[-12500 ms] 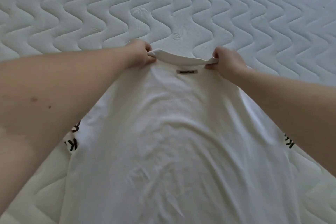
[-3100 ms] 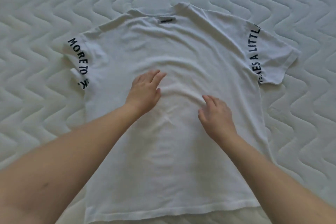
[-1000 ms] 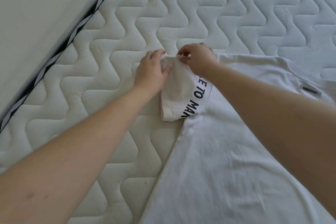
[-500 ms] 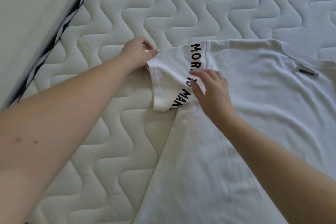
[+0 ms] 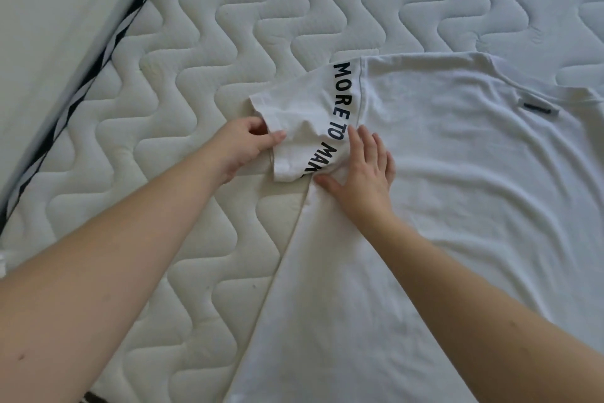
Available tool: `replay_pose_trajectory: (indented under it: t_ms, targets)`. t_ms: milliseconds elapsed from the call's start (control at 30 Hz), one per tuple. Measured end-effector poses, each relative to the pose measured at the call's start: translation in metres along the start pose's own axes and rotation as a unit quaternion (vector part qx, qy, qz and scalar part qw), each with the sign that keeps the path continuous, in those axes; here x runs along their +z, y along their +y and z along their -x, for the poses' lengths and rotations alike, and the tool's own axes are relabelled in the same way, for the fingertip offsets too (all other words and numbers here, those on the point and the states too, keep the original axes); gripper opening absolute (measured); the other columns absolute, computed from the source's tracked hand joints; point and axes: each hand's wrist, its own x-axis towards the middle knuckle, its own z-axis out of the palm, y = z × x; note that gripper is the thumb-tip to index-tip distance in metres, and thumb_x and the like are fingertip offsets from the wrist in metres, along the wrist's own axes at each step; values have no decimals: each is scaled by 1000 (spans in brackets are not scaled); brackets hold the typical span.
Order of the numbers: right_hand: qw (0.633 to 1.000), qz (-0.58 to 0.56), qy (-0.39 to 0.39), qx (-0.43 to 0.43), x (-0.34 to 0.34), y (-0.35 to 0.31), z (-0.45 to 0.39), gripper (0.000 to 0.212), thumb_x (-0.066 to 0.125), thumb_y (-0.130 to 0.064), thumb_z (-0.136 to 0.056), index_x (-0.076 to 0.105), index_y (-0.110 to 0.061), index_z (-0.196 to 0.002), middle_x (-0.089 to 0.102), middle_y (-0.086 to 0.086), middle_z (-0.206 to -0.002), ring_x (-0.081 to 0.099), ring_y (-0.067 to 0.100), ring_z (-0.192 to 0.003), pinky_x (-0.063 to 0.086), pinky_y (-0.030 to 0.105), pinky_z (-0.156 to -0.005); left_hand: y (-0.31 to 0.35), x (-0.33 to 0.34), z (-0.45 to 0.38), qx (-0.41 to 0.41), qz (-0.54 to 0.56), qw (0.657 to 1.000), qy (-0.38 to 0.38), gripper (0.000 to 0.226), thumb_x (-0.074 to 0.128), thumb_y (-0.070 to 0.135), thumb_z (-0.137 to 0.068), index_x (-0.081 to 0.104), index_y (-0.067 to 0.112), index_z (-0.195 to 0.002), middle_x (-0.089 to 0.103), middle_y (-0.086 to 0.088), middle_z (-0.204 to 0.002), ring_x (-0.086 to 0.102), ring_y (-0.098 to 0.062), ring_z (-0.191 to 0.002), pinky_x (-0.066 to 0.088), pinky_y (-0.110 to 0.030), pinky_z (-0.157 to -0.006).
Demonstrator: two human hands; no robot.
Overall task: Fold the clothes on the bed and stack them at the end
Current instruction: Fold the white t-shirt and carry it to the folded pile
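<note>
Now I am looking down at one white T-shirt (image 5: 441, 239) lying spread, back side up, on the quilted mattress (image 5: 228, 26) of the bed, its hem nearest me and its collar farthest. Both my forearms are reaching over it. My right hand (image 5: 362, 170) is lying flat with fingers spread, pressing the cloth beside the armpit seam. My left hand (image 5: 243, 144) is pinching the cuff of the one sleeve (image 5: 304, 115) in view, thumb on top. Half a second ago that grip was holding the sleeve's upper corner; it is now sitting lower on the cuff, and the sleeve is lying more opened out. Black lettering is running along the shoulder seam, reading "MORE TO MAK". A small dark label (image 5: 537, 108) is sitting below the collar.
</note>
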Motion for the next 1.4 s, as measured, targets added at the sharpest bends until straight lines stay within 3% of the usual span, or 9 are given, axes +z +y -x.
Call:
replay_pose_trajectory:
  t_ms: [167,300,533,733,833,900,1067,1233,1400]
  targets:
    - [1000,18,18,-14,2,-5,-1,86,64,-56,-84,21,-31,-153,17,-4,-162,3,16,-150,-4,34,-119,0,12,12,82,-23,996,-3,69,79,20,-81,39,30,-136,65,5,-118,63,-14,-109,50,-31,-94]
    - [999,40,13,-24,4,-4,-3,79,61,-57,-86,23,-35,-152,16,-4,-162,4,17,-150,-2,35,-120,-9,24,17,24,-71,997,-14,102,79,17,-79,8,37,-150,63,0,-121,64,-20,-102,56,-36,-79]
    - [997,66,4,-27,10,-3,6,64,29,-44,-104,-7,-34,-155,-13,-9,-164,-13,11,-150,-15,33,-117,-34,50,32,-13,30,987,159,68,75,22,-81,37,20,-138,65,-12,-116,65,-33,-103,53,-47,-91]
    - [986,124,-26,-108,5,7,36,62,29,-39,-104,-3,-34,-156,-6,-12,-164,-11,11,-150,-13,34,-119,-43,60,57,-12,-67,990,126,65,81,40,-75,49,14,-125,62,7,-90,61,-10,-84,47,-25,-75]
    - [975,154,-29,-156,4,11,42,58,31,-34,-105,6,-30,-157,3,-11,-165,-5,13,-151,-12,34,-120,-39,64,60,-27,-80,991,104,32,79,31,-79,68,12,-103,71,-3,-96,67,-21,-91,54,-34,-84]
    - [974,164,-34,-153,1,15,43,57,32,-33,-104,10,-29,-157,9,-11,-164,-2,14,-152,-12,34,-119,-34,66,61,-38,-2,994,105,13,76,20,-82,68,15,-92,69,1,-86,65,-18,-83,53,-26,-70]
    - [978,157,-16,-139,-9,20,42,59,33,-33,-105,6,-26,-157,5,-9,-165,-3,12,-151,-8,35,-121,-32,66,63,-33,58,986,155,6,63,23,-89,61,19,-92,63,2,-89,55,-12,-74,44,-25,-65]
    - [987,104,-10,-124,-9,12,38,57,33,-28,-104,12,-22,-157,12,-5,-164,2,12,-151,-4,33,-121,-26,69,65,-18,325,942,84,4,53,11,-97,56,13,-98,64,-7,-99,61,-15,-83,52,-22,-66]
    - [994,47,-3,-96,-11,10,29,57,32,-21,-104,13,-21,-157,13,-5,-164,4,11,-151,-1,30,-121,-27,83,61,24,250,966,65,32,69,22,-91,51,18,-117,69,0,-104,67,-8,-87,50,-15,-64]
